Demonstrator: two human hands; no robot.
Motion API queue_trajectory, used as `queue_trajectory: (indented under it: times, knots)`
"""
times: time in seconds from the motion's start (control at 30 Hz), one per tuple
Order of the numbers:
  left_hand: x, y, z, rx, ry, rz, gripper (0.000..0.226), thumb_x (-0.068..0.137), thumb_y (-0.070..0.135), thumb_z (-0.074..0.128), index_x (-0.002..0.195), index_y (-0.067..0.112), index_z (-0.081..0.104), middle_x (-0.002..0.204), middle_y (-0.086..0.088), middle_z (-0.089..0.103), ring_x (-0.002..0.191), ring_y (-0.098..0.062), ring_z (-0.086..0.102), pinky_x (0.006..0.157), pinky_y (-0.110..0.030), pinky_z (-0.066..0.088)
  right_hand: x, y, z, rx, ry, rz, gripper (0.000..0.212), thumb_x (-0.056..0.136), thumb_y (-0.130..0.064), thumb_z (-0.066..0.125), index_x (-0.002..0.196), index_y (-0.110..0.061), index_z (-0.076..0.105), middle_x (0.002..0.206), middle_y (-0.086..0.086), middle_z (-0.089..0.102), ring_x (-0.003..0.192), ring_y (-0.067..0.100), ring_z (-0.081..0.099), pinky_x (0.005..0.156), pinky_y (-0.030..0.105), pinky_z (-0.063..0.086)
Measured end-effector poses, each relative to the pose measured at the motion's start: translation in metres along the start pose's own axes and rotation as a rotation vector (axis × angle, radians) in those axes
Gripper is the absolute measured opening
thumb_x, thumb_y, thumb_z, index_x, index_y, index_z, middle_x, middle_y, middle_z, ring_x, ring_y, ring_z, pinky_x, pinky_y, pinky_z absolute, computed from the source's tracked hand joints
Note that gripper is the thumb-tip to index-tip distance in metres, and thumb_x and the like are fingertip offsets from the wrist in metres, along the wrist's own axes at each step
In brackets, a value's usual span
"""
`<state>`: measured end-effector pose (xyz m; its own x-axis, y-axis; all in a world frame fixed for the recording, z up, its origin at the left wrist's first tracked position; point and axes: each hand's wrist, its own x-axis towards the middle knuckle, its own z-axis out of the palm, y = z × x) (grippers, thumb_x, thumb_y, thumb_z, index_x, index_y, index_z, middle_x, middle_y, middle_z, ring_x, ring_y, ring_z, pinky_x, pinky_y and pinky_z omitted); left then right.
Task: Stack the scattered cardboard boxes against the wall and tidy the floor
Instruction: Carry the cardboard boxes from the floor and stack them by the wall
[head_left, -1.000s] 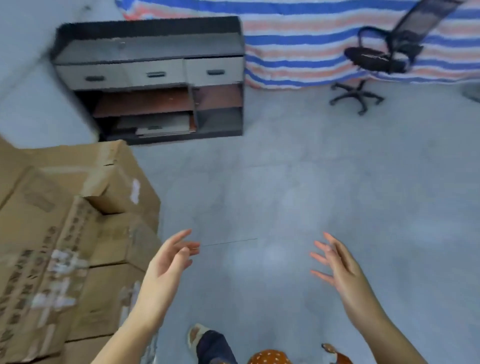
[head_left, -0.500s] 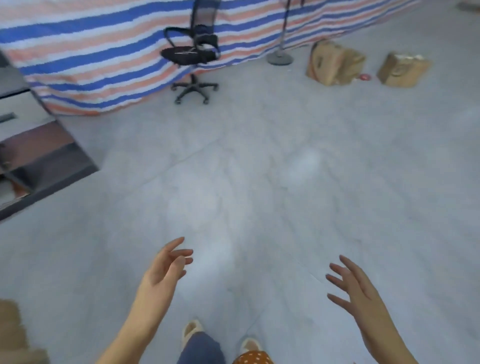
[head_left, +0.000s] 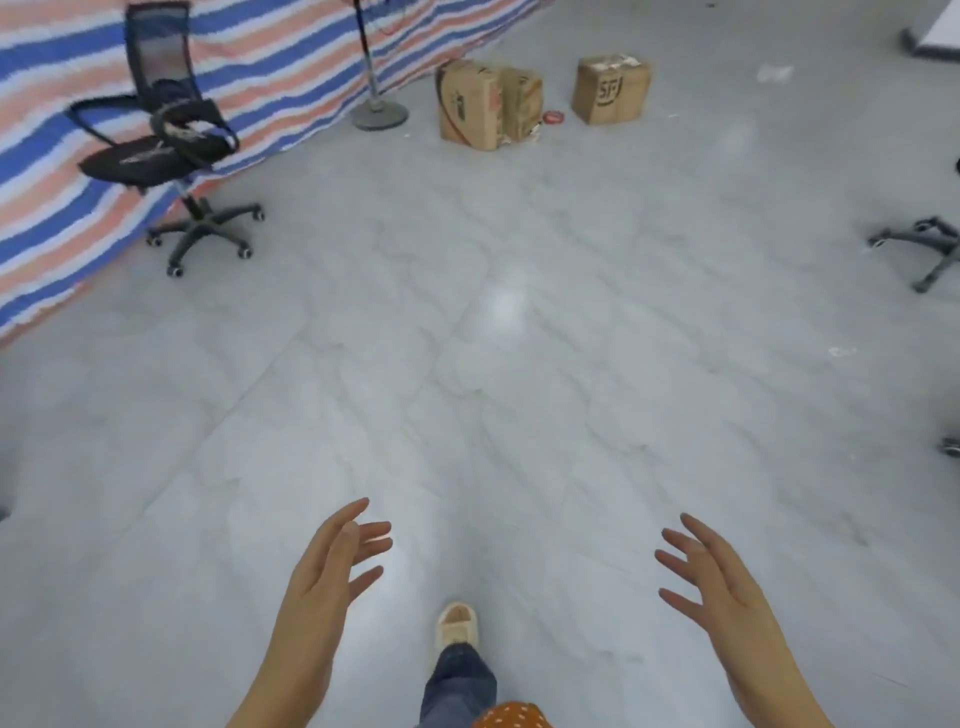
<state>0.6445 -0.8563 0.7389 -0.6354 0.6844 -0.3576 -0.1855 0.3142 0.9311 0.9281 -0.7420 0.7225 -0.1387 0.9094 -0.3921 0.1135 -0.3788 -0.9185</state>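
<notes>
Head view: office chair beside tarp.

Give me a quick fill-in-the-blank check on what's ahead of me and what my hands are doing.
1. Both the left hand and the right hand hold ____.
2. The box marked SF stands to the ____ of the larger box.
3. The small red item lies ____ the two boxes.
4. The office chair stands in front of a ____ tarp.

Missing words: nothing; right; between; striped

Second chair base cut by right edge, red item too small to identify
</notes>
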Motion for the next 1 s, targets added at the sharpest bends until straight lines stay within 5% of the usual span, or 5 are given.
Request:
queue_trajectory:
  times: [0.1,0.23,0.47,0.6,1.0]
  knots:
    - [0.055,0.033,0.006,0.009,-0.046,0.033,0.026,0.099,0.022,0.041,0.113,0.024,0.063,0.1,-0.004,0.072,0.098,-0.018,0.067,0.086,-0.037,0.051,0.046,-0.023,0.024,-0.001,0.058,-0.058,0.086,0.049,-0.089,0.059,0.119,-0.039,0.054,0.115,-0.015,0.064,0.104,0.003,0.064,0.083,0.033,0.053]
    - [0.129,0.074,0.02,0.045,-0.115,0.082,0.026,0.099,0.023,0.042,0.114,0.024,0.063,0.101,-0.004,0.071,0.1,-0.017,0.066,0.087,-0.037,0.05,0.098,-0.054,0.053,0.035,0.134,-0.1,0.03,0.099,-0.034,0.042,0.127,-0.033,0.051,0.125,-0.008,0.06,0.11,0.008,0.06,0.089,0.037,0.051]
    - [0.228,0.113,0.086,0.081,-0.204,0.082,0.025,0.099,0.022,0.042,0.114,0.023,0.062,0.101,-0.004,0.071,0.101,-0.02,0.065,0.088,-0.038,0.05,0.175,-0.085,0.046,0.036,0.219,-0.04,0.03,0.093,-0.048,0.048,0.119,-0.034,0.052,0.124,-0.003,0.061,0.107,0.009,0.061,0.087,0.037,0.053]
    - [0.278,0.127,0.145,0.095,-0.223,0.065,0.025,0.1,0.02,0.041,0.113,0.024,0.062,0.101,-0.005,0.071,0.101,-0.019,0.065,0.085,-0.037,0.05,0.238,-0.102,0.023,-0.011,0.251,-0.021,0.118,0.025,-0.098,0.052,0.121,-0.03,0.053,0.115,-0.011,0.062,0.106,0.01,0.061,0.089,0.039,0.053]
    - [0.41,0.199,0.351,0.034,-0.169,0.074,0.026,0.099,0.02,0.042,0.115,0.027,0.061,0.1,-0.001,0.071,0.097,-0.014,0.067,0.086,-0.034,0.051,0.495,-0.222,-0.071,-0.069,0.164,-0.078,0.031,0.099,-0.025,0.041,0.128,-0.025,0.053,0.12,-0.006,0.062,0.105,0.009,0.063,0.09,0.04,0.051]
